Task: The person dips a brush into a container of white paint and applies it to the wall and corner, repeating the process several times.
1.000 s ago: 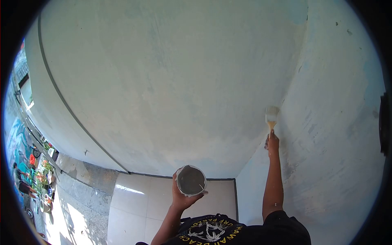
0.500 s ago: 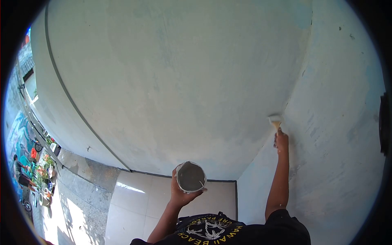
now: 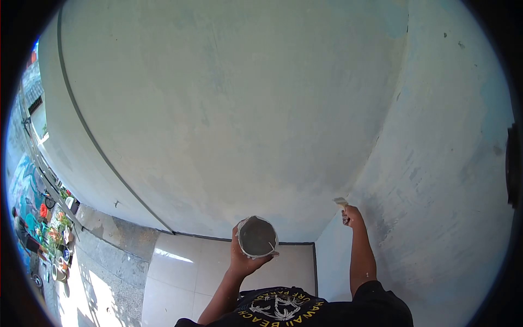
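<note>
My left hand point(image 3: 245, 262) is wrapped around a round paint container point(image 3: 258, 237) with a pale smeared rim and grey inside. It is held over the tiled floor, its opening facing me. In my right hand point(image 3: 352, 216) is a paintbrush point(image 3: 340, 203), gripped by its handle, which my fingers mostly hide. The bristles are at the front wall point(image 3: 245, 136), low down beside the corner with the right-hand wall point(image 3: 436, 207). Both walls look whitish and patchy, with bluish and grey areas.
Pale floor tiles point(image 3: 171, 278) end at a dark skirting strip point(image 3: 297, 242). A grey pipe point(image 3: 103, 158) runs along the front wall at left. Outside on the far left, a person point(image 3: 24, 231) stands by potted plants point(image 3: 59, 234). A dark object point(image 3: 512, 166) is at the right edge.
My right hand has moved down and to the left with the paintbrush, along the wall corner toward the floor. My left hand keeps the container in nearly the same place.
</note>
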Demonstrator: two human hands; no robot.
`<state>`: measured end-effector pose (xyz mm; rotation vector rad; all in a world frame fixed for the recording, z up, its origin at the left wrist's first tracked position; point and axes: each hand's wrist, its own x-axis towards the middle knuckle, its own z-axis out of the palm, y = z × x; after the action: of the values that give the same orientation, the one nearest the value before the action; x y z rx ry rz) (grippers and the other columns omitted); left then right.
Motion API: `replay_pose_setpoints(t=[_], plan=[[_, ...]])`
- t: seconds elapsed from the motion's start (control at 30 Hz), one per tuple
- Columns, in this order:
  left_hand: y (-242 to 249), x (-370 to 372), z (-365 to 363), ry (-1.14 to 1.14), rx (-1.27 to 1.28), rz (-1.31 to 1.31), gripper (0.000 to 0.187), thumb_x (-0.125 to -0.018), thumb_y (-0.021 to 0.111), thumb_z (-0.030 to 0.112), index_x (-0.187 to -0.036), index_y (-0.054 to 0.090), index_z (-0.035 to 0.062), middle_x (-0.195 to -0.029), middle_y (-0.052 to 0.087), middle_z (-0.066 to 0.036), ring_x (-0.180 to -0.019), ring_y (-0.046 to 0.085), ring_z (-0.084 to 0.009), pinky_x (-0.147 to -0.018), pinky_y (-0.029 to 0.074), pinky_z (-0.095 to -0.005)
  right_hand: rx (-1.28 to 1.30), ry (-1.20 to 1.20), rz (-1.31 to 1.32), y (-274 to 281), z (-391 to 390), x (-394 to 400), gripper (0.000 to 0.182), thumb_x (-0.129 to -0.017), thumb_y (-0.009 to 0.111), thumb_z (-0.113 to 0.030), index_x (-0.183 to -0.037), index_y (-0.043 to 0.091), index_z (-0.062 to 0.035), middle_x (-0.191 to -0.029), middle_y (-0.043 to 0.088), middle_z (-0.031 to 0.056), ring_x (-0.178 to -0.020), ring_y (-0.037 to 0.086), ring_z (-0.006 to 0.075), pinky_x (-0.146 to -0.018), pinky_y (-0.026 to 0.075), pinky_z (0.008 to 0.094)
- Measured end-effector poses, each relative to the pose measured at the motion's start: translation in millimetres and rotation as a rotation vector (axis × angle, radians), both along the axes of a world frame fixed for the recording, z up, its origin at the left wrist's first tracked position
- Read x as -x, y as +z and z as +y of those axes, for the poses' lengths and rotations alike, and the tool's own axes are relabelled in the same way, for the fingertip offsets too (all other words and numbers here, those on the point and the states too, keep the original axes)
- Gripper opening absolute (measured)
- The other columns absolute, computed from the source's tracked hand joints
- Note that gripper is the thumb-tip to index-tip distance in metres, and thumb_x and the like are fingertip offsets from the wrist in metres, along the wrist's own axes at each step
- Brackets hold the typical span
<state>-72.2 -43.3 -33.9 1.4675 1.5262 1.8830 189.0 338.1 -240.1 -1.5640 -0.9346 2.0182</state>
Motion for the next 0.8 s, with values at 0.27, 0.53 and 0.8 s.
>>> replay_pose_setpoints(t=[0.27,0.53,0.8], plan=[[-0.1,-0.8,0.3,0.012,0.023,0.015,0.096,-0.057,0.091,0.021,-0.13,0.032,0.001,-0.119,0.054,-0.014,-0.11,0.056,-0.0236,-0.093,0.046,-0.037,-0.829,-0.436,0.253,271.0,-28.9,7.5,0.04,-0.098,0.045,-0.041,-0.074,0.049,-0.0096,-0.053,0.036,-0.0047,-0.039,0.03,0.0071,-0.036,0.024,0.0238],[-5.9,-0.9,1.0,0.041,0.01,0.04,0.096,-0.057,0.09,0.021,-0.131,0.032,0.0009,-0.119,0.054,-0.014,-0.11,0.056,-0.0234,-0.092,0.046,-0.0371,-0.576,-0.385,0.152,153.8,21.9,30.3,0.047,-0.097,0.042,-0.05,-0.068,0.044,-0.0135,-0.05,0.034,-0.0041,-0.037,0.032,0.009,-0.035,0.028,0.0264],[-7.1,-2.0,0.4,0.032,0.008,-0.009,0.096,-0.057,0.091,0.021,-0.131,0.032,0.0011,-0.119,0.054,-0.013,-0.111,0.056,-0.0235,-0.093,0.046,-0.0369,0.045,-0.194,0.06,-52.2,2.4,-4.1,0.048,-0.096,0.042,-0.051,-0.064,0.039,-0.0158,-0.047,0.027,-0.0044,-0.034,0.025,0.0107,-0.034,0.02,0.0278]])
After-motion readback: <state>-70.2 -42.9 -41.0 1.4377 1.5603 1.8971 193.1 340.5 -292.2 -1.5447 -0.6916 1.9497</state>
